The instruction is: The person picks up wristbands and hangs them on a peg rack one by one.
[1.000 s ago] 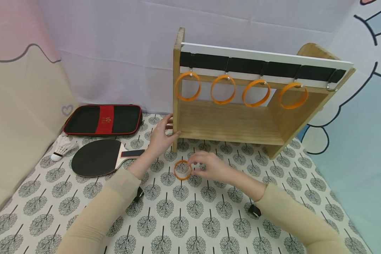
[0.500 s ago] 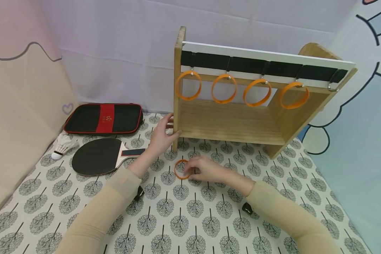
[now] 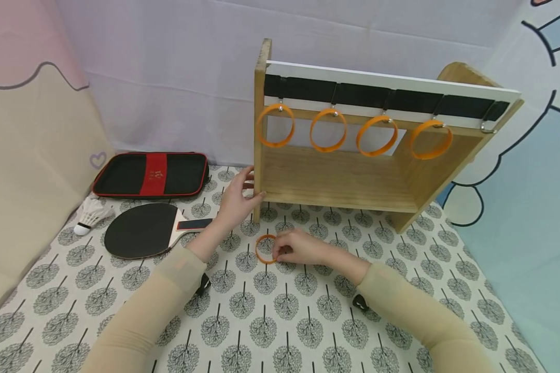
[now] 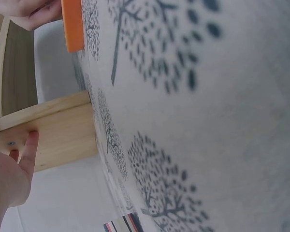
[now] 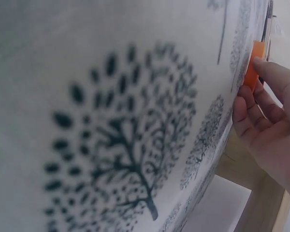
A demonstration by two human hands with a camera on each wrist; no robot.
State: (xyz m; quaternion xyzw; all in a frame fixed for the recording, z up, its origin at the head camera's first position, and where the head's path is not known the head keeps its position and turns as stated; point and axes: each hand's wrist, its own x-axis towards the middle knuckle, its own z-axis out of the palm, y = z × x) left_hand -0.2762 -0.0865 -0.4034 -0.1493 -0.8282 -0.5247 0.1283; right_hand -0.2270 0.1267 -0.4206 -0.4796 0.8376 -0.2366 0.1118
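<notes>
An orange ring [image 3: 256, 249] touches the patterned tablecloth [image 3: 247, 321] in front of a wooden rack [image 3: 340, 178]. My right hand [image 3: 298, 247] pinches the ring's right side; in the right wrist view the thumb and fingers close on the orange band [image 5: 254, 54]. My left hand [image 3: 235, 199] grips the rack's left side panel, thumb at its front edge and fingers against the outer face. Several like orange rings hang in a row from hooks under the rack's white and black bar [image 3: 387, 96]; the leftmost hanging ring [image 3: 276, 144] is above my hands. The rightmost hook [image 3: 487, 128] bears no ring.
Left of the rack lie a black table tennis paddle [image 3: 142, 230], a white shuttlecock [image 3: 91, 215] and a black and red case [image 3: 151, 175]. The paddle's handle end is hidden behind my left arm. A pale cloth wall [image 3: 177, 77] stands behind the rack.
My right hand has come slightly left and down onto the orange ring, and its fingers have closed on the band. The left hand stays on the rack.
</notes>
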